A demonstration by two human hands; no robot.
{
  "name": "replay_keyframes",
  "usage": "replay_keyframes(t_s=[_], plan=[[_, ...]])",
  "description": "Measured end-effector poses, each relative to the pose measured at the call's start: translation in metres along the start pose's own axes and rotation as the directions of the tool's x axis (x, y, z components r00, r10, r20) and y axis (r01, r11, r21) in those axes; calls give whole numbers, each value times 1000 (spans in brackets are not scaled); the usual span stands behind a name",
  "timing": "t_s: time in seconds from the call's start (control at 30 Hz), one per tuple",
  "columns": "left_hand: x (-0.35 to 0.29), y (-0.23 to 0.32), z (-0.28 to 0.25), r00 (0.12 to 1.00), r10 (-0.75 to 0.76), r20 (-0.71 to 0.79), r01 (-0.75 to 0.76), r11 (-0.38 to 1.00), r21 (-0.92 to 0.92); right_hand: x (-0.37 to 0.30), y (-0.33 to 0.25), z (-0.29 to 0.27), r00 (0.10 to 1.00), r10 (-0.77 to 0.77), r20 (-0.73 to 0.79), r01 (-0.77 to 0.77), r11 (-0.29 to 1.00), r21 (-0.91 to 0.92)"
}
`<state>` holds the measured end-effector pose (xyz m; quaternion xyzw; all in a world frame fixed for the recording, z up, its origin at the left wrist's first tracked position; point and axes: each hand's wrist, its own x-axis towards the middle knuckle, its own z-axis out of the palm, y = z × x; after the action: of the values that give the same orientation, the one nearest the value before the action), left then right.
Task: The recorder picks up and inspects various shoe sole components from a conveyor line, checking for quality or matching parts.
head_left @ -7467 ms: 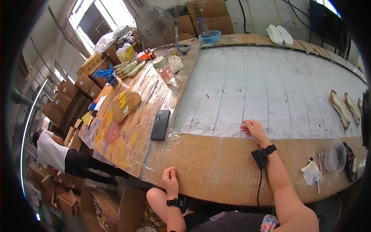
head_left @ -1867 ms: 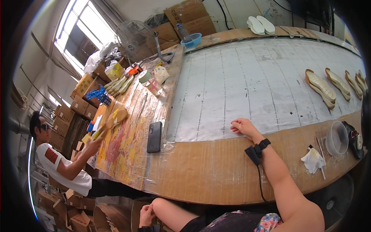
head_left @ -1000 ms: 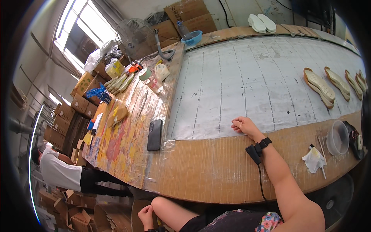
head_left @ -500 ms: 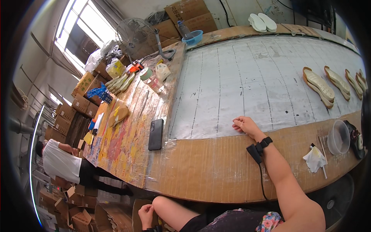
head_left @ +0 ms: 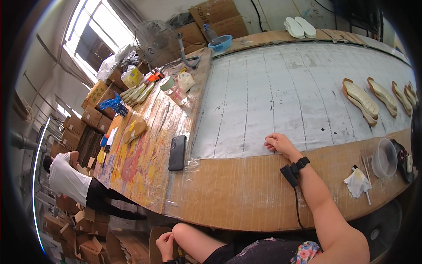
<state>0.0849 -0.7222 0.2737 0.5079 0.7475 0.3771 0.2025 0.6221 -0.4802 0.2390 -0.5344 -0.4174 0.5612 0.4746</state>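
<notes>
My right hand [head_left: 280, 144] rests at the near edge of a pale sheet-like surface [head_left: 259, 97] marked with dark dashed lines. Its fingers are loosely curled together, and nothing shows in them. A black strap with a small corded device [head_left: 292, 173] is on that wrist. Low in the view, my left hand [head_left: 165, 244] lies against my bare knee, its fingers closed with no object visible. Cream shoe soles with brown rims, the nearest one a sole [head_left: 361, 102], lie in a row at the right of the pale surface. A dark phone [head_left: 177, 152] lies left of my right hand.
At the right are a clear plastic cup [head_left: 384, 157] and a crumpled white cloth [head_left: 357, 181]. White soles [head_left: 300, 27] and a blue basin [head_left: 220, 43] stand at the back. A fan [head_left: 154, 42] and cartons [head_left: 215, 20] are behind the left table. A person [head_left: 72, 176] bends at far left.
The dashed lines on the pale surface have shifted, and the brown-rimmed soles sit slightly farther left. The person at far left has bent lower. Both my hands have stayed in place.
</notes>
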Motion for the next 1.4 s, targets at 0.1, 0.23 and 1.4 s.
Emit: replay_keyframes(t_s=[0.1,0.23,1.4], plan=[[2,1,-2,999,-12,34,12,1000,-2,-1,-1,0,1000,13,5,-13,999,-30],[0,3,-3,998,-25,62,27,999,-35,-1,-2,0,1000,21,8,-21,1000,-23],[-7,14,-2,998,25,63,-25,1000,5,-1,1,0,1000,16,-20,-15,1000,27]])
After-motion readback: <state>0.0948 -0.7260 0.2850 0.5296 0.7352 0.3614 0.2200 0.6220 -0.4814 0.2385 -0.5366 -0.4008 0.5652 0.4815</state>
